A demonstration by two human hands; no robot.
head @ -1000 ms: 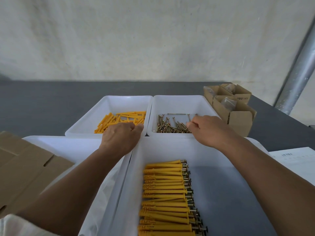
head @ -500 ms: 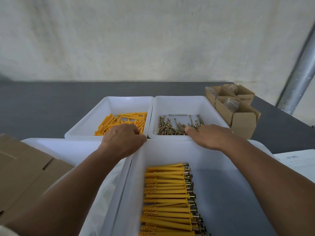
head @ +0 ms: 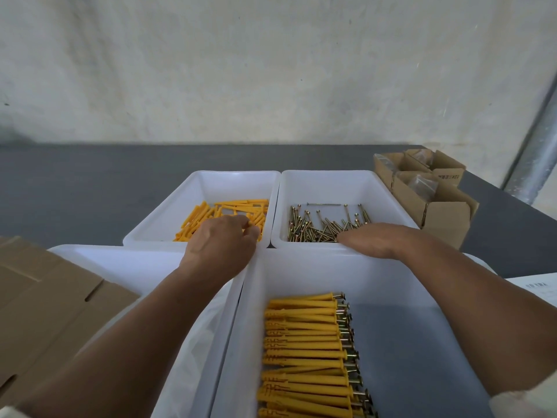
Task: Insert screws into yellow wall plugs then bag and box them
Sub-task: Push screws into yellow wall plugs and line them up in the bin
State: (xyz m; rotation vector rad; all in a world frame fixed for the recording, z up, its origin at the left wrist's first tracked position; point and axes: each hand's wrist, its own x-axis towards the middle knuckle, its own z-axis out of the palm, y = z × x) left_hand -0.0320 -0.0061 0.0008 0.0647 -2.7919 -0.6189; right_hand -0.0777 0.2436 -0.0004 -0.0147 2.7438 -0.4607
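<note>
Head view, nearest first: a large white bin (head: 304, 270) sits closest to the person, and in it lie assembled plugs (head: 301, 351), yellow bodies in a neat stack with the screw heads all pointing right. Just left of this bin and touching it is a second white bin (head: 120, 267) with clear plastic film (head: 196, 342) draped inside, and further left a flattened cardboard sheet (head: 45, 312) overlaps its edge. Both forearms reach across the big bin and hide part of its far rim.

Beyond the bin's far-left corner the left hand (head: 221, 247) dips into the plug tray (head: 211, 182), its fingers (head: 251, 230) curled down onto the loose yellow wall plugs (head: 199, 217). The back of the hand hides whether they pinch one. Beyond the far-right part of the rim the right hand (head: 379, 239) lies low over the near edge of the screw tray (head: 340, 185), fingertips at the heap of brass-coloured screws (head: 313, 227). Its grip is hidden, so I cannot tell whether it has one.

Right of the big bin a printed paper sheet (head: 539, 288) lies on the dark grey desk (head: 75, 191). Further back on that side stand small open cardboard boxes (head: 446, 215) with clear bags (head: 420, 184) inside, then a metal pole (head: 536, 152) against the pale wall (head: 271, 70).
</note>
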